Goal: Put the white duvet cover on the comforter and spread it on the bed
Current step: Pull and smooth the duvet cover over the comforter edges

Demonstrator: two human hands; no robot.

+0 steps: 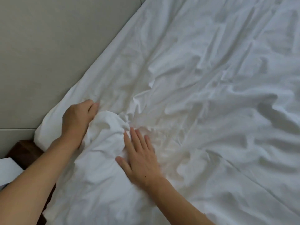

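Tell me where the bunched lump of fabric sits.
Head view, lower left: the bunched lump sits between the left hand and right hand, near the bed's corner.

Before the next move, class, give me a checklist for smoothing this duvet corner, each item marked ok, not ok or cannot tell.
1. Left hand grips the bunched lump near the corner: ok.
2. Right hand lies flat, fingers straight, on the cover: ok.
3. Comforter fills the corner: cannot tell, it is hidden inside.
4. Cover lies smooth across the bed: not ok, wrinkles all over.
5. Cover edge runs along the headboard: ok.
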